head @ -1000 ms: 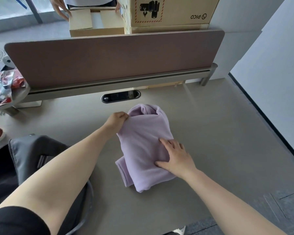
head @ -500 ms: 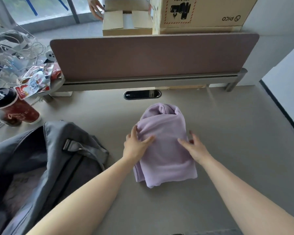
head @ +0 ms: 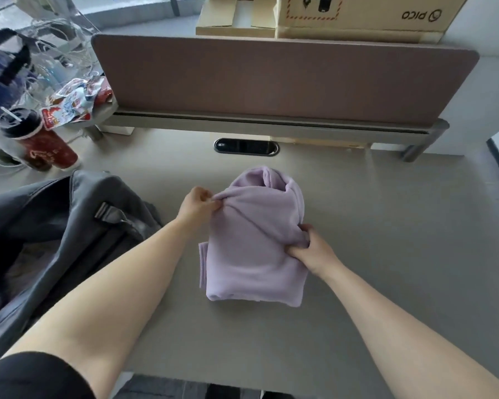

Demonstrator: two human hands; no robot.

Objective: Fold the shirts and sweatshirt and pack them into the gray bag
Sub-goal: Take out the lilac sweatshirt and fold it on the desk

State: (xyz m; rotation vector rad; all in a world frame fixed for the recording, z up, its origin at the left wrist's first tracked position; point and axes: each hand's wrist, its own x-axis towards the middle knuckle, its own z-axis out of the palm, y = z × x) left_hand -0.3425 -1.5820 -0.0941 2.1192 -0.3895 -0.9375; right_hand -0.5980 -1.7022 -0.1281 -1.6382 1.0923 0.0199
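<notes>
Our left hand (head: 198,203) pinches the left edge of the folded lilac fleece sweatshirt (head: 254,249), our right hand (head: 314,249) clenches a bunch of its right side. It lies on the beige desk (head: 386,226), just right of the open gray fabric bag (head: 55,226).

The sweatshirt (head: 254,249) is plain pale lilac. The bag (head: 41,223) is dark gray. The desk (head: 386,254) is beige-gray, the divider panel (head: 285,82) dull brown. The cup (head: 38,145) is red with a black lid. The cardboard boxes (head: 357,15) are tan with black print.
</notes>
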